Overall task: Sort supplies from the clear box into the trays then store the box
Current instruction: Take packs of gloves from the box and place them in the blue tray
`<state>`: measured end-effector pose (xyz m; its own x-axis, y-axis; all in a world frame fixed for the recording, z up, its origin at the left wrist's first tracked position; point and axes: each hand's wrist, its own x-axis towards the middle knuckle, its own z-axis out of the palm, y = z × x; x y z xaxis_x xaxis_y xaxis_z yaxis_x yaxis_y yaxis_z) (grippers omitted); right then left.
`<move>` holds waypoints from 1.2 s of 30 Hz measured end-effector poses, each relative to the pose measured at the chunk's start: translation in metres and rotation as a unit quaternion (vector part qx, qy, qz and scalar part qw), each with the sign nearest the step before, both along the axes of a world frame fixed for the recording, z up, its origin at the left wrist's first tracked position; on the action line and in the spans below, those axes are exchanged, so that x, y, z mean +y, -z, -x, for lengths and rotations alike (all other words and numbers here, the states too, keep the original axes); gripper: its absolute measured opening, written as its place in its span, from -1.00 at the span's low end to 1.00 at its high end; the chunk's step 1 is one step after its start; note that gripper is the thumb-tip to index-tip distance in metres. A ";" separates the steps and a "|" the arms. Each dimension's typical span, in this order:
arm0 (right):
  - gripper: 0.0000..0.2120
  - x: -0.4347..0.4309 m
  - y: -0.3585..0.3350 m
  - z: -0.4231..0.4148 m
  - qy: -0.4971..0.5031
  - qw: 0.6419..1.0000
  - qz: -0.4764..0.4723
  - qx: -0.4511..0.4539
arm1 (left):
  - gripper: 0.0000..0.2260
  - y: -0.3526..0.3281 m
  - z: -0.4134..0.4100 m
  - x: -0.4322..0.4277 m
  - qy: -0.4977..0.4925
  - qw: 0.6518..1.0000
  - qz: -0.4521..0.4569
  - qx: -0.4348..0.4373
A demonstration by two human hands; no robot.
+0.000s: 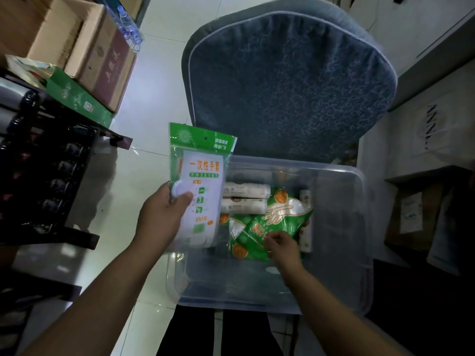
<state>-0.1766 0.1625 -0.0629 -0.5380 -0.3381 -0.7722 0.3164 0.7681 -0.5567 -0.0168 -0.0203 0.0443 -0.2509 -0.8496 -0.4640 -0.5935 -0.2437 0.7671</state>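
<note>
Left hand [164,214] pinches flat glossy pack [200,181] over box [359,227] rim; right hand [282,246] fingers crinkly green bag [280,217], grasp unclear.

A single head-worn wide-angle camera looked steeply down, close over the clear box [334,181] at lower centre, chair cushion [290,80] filling the upper frame.

Dim on my end, corners nearly black. Floor tiles [154,80] catch soft glare at upper left. Wide-angle bends the edges hard. Slight motion blur on the glove packet [199,186]; centre is sharp enough.
</note>
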 end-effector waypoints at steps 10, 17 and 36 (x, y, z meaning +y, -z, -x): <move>-0.51 0.002 0.088 0.038 0.158 0.981 -0.115 -0.010 | -0.79 0.029 -0.002 -0.001 0.030 0.999 0.010 -0.015; -0.65 -0.007 0.070 0.036 0.199 0.973 -0.103 0.048 | -0.78 0.016 0.003 -0.007 0.035 0.999 0.008 -0.007; -0.92 0.093 -0.242 -0.009 0.251 0.904 0.105 0.329 | -0.90 -0.136 0.024 0.027 0.201 0.968 0.071 0.134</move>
<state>-0.1673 0.2557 0.1791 -0.9840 -0.0260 -0.1765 0.1433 0.4741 -0.8687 -0.0410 0.0065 0.1801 -0.6695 -0.7088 -0.2222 -0.3943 0.0856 0.9150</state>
